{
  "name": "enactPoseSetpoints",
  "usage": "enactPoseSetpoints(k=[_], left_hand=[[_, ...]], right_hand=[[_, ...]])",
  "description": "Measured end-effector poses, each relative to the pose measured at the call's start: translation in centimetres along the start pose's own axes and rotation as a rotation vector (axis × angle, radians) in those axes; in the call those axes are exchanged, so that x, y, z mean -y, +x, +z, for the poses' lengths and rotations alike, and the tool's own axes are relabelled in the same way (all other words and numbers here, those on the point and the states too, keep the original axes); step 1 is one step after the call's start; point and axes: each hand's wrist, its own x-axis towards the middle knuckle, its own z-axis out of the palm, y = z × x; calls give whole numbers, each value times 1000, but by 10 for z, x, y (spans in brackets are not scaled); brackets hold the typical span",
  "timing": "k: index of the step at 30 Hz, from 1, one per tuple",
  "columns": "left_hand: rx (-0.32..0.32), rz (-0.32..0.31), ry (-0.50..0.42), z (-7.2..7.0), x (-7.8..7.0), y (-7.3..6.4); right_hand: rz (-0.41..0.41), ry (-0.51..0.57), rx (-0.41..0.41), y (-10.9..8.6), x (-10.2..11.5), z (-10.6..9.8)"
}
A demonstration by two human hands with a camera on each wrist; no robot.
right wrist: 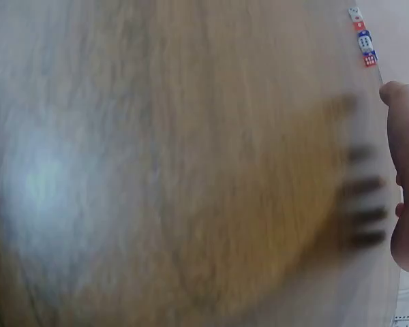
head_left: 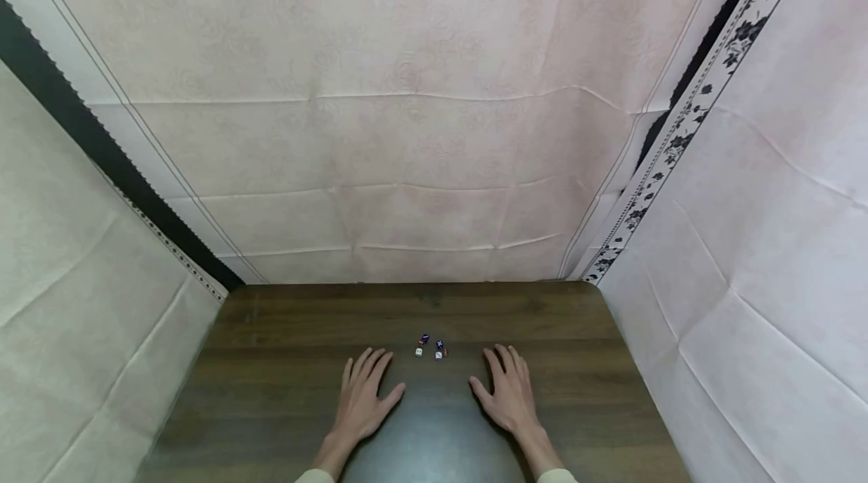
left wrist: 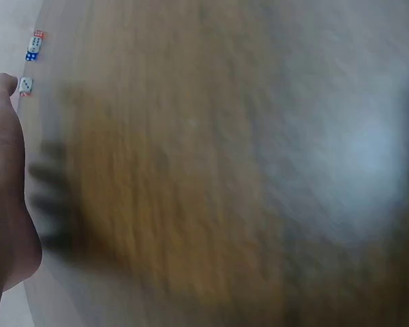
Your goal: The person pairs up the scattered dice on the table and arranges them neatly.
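Several small dice lie in a loose group on the wooden table, ahead of and between the two hands; among them are a white die [head_left: 419,353], a dark blue die [head_left: 425,337] and another white die [head_left: 438,356]. To the left of the dice, my left hand [head_left: 362,396] is spread palm down over the table and holds nothing. On the other side my right hand [head_left: 507,392] mirrors it, fingers spread and thumb toward the middle, also holding nothing. White, red and blue dice [left wrist: 34,45] show at the upper left of the left wrist view, beyond the thumb. The right wrist view has dice [right wrist: 365,42] at its upper right.
The brown wooden table [head_left: 291,317] has rounded far corners. Pale cloth [head_left: 407,166] hangs behind it, with cloth on the left [head_left: 81,302] and on the right [head_left: 759,257] too. A floral band [head_left: 678,144] runs along the right cloth's edge.
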Motion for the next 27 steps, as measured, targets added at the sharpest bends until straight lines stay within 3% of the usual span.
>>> enactPoseSetpoints(k=[14,27], left_hand=[[35,-9,-93,13,-27,19],[-73,-20,-106,29,-36,32]], right_hand=[[-82,129,-93,12,36,12],[-84,237,-27,26,55,23]])
